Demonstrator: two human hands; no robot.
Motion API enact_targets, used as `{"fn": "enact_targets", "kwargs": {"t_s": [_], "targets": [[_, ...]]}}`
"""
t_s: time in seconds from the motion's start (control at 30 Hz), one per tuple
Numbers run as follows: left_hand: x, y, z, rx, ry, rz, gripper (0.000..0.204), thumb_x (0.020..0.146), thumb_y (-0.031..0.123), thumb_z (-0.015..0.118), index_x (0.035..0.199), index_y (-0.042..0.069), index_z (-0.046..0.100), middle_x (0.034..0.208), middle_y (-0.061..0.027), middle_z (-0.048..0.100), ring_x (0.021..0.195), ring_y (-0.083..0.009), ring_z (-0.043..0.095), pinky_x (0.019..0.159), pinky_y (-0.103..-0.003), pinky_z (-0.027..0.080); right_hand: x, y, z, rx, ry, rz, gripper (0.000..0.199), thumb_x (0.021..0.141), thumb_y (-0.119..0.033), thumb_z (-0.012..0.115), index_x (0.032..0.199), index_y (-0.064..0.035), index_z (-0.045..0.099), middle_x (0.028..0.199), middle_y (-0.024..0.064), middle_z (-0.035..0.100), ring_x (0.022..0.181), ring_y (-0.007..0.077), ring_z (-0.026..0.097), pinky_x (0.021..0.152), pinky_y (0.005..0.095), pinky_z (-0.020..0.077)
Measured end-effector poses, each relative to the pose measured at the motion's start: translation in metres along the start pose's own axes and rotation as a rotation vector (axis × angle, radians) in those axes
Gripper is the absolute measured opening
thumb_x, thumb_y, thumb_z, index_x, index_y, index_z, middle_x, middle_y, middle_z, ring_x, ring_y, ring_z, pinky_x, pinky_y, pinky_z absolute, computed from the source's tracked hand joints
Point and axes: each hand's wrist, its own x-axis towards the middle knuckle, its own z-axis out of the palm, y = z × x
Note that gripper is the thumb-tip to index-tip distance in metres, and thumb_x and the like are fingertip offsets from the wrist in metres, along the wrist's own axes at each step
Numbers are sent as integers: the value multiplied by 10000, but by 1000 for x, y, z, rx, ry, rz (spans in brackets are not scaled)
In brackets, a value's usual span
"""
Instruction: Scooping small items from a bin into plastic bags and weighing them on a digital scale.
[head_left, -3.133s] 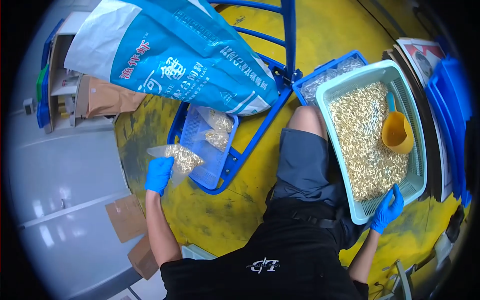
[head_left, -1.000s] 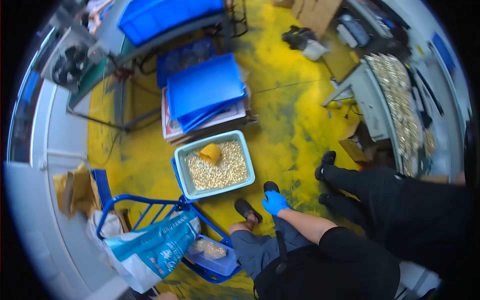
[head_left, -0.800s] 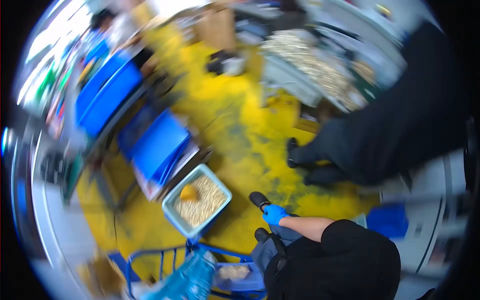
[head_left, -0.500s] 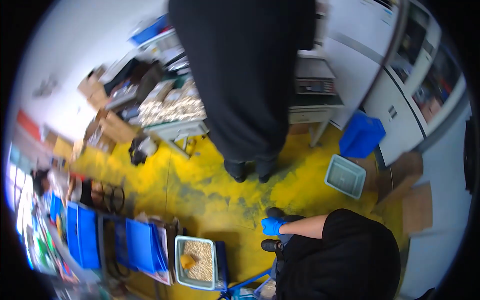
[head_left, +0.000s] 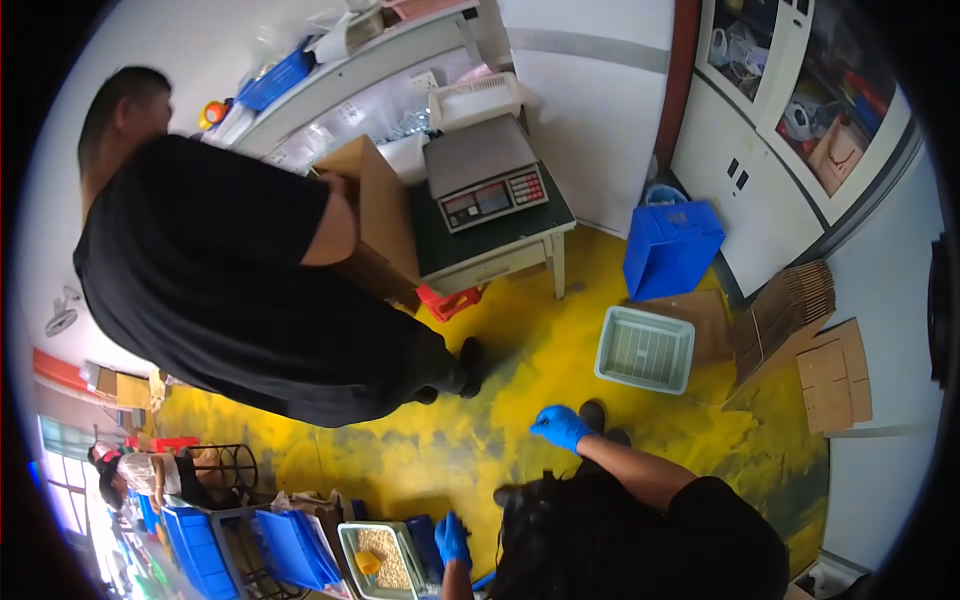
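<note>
Two hands (head_left: pixel 562 428) (head_left: pixel 452 541) apart, seemingly half-curled

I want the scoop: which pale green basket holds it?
The basket nearest the left hand: its yellow scoop and pale pellets show. The other basket, nearer the right hand, shows neither.

No legible txt/nos.; scale display (head_left: pixel 478 203) too small.
</note>
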Motion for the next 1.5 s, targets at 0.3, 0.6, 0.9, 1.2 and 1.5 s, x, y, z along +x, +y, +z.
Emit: {"fn": "enact_targets", "kwargs": {"t_s": [0.3, 0.6, 0.9, 1.2, 1.5], "targets": [[84, 244, 277, 458, -368, 663, 276, 816, 281, 624, 934, 36, 575, 768, -79, 605, 693, -163, 572, 673, -305, 468, 5, 33, -148, 449, 343, 300, 329, 787, -327, 604, 724, -6, 636, 586, 98, 592, 510, 205, 565, 530, 324, 440], [235, 487, 437, 753, -44, 1198, 262, 768, 182, 569, 994, 50, 558, 864, -154, 602, 816, -314, 585, 744, -371, 461, 36, 98, -180, 637, 520, 400, 228, 799, -227, 607, 769, -4, 641, 544, 75, 564, 436, 130, 518, 417, 250, 402], [438, 668, 520, 1289, -23, 820, 335, 760, 154, 524, 1091, 134, 571, 1076, -148, 598, 976, -316, 578, 839, -384, 453, 171, 37, -245, 799, 776, 602, 205, 816, -194, 582, 833, 5, 626, 589, 81, 581, 445, 130, 530, 417, 223, 422], [602, 657, 558, 1712, -188, 835, 534, 738, 103, 545, 1257, 150, 431, 1236, -114, 482, 1148, -326, 450, 921, -412, 422, 275, -33, -251, 403, 615, 560, 175, 811, -135, 585, 822, 33, 632, 712, 67, 619, 645, 125, 564, 578, 253, 426], [652, 667, 567, 1740, -310, 964, 765, 564, 221, 755, 1253, 154, 429, 1179, -145, 487, 1077, -331, 479, 900, -404, 419, 285, -21, -258, 464, 609, 702, 174, 802, -135, 596, 814, 37, 626, 678, 69, 594, 609, 135, 564, 561, 257, 428]]}}
